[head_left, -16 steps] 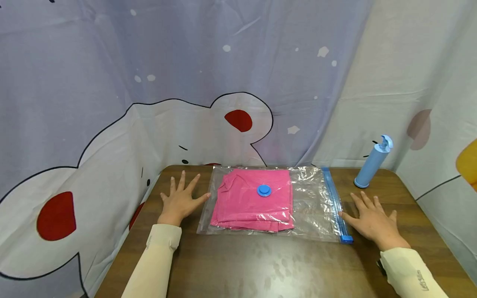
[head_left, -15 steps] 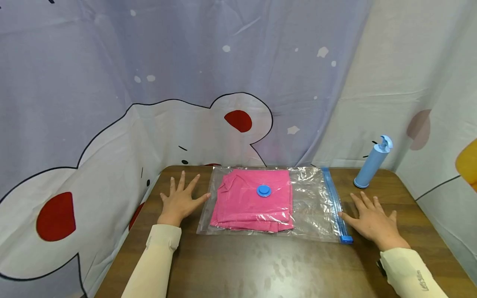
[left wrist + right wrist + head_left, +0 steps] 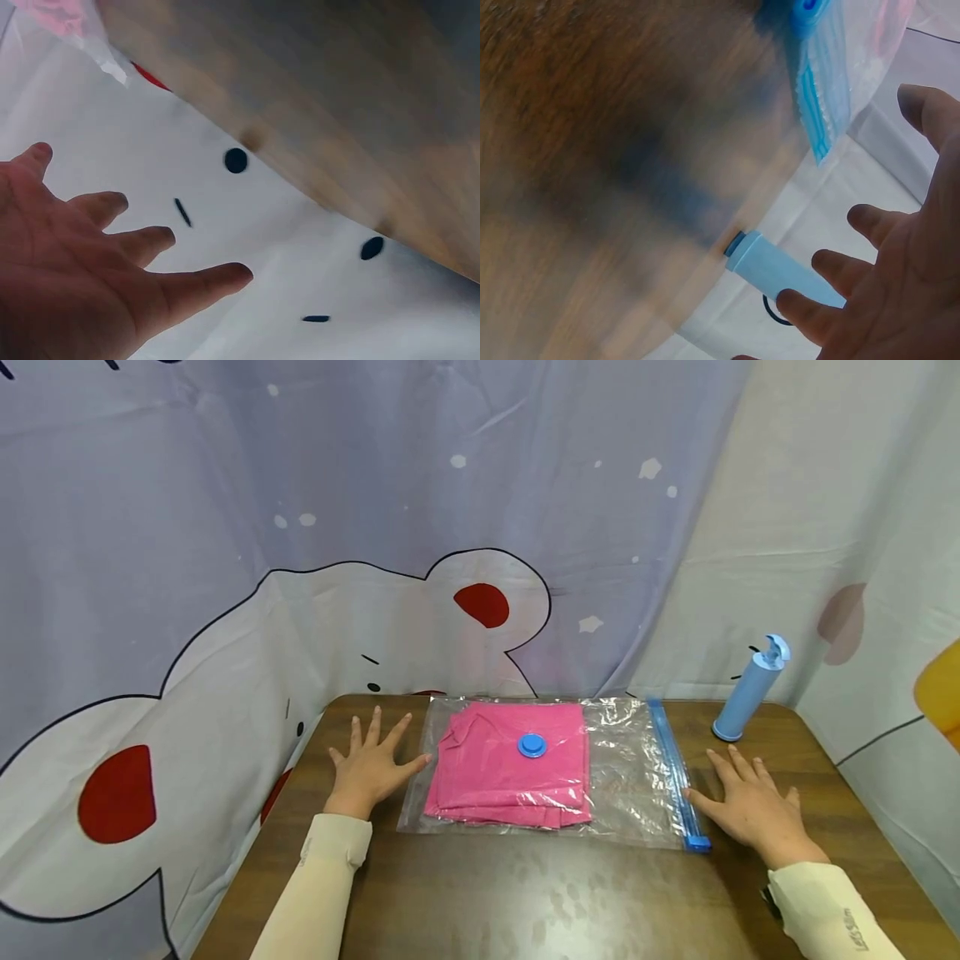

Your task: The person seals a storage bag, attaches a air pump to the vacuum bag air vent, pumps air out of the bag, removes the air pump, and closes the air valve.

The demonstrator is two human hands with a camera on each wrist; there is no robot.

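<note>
A clear plastic bag (image 3: 626, 777) lies flat on the table with folded pink cloth (image 3: 487, 777) inside and a round blue valve (image 3: 532, 745) over the cloth. Its blue zip strip (image 3: 670, 760) runs along the right side, a blue slider (image 3: 697, 843) at the near end. Left of the bag is my left hand (image 3: 367, 772), fingers spread, holding nothing; the left wrist view shows its palm (image 3: 67, 277). My right hand (image 3: 757, 814) has spread fingers too, its thumb close by the zip strip; whether they touch I cannot tell. Its palm (image 3: 907, 300) shows in the right wrist view.
A light blue hand pump (image 3: 750, 693) stands at the table's back right, beyond my right hand; the right wrist view also has the pump (image 3: 780, 270). The brown table (image 3: 525, 902) meets a patterned curtain (image 3: 375, 627) at the back and sides.
My left hand has shifted slightly to the right, closer to the bag. The bag, pump and right hand look almost the same.
</note>
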